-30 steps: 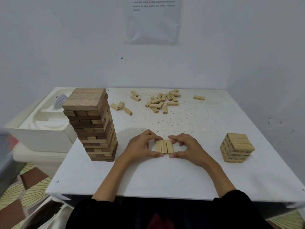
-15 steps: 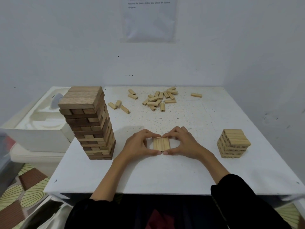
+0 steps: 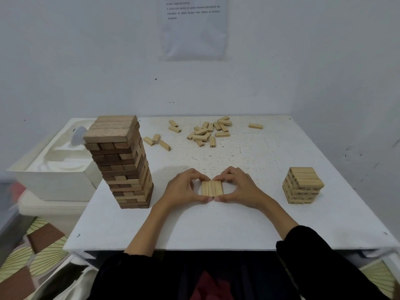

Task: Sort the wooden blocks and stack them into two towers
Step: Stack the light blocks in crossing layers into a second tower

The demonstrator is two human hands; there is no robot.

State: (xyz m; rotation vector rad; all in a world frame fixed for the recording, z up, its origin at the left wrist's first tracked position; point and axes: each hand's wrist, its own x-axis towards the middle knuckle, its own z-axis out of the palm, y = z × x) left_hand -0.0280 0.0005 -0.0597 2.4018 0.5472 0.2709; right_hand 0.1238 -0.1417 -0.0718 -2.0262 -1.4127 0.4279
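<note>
Where the white foam tray adjoins the table on the left, the tall tower of larger, mostly darker blocks stands upright near the table's left edge. Just right of it, the left hand is curled round the left side of a row of three blocks, thumb at the near ends and fingers at the far ends. The row lies flat on the table at centre front, the three pale blocks side by side and touching. The right hand mirrors the left on the row's right side, and the two thumb tips meet at the near edge. Both hands are thus clamped on the row, squaring it into one layer.

Judgement: the step in hand is layer preparation for the short tower, which stands well apart at the right and is built of the same pale blocks. The next move calls for lifting the row as one unit under inward pressure, carrying it right, and seating it crosswise to the top layer. Loose blocks lie at the table's far side, so more layers are left to build.
</note>
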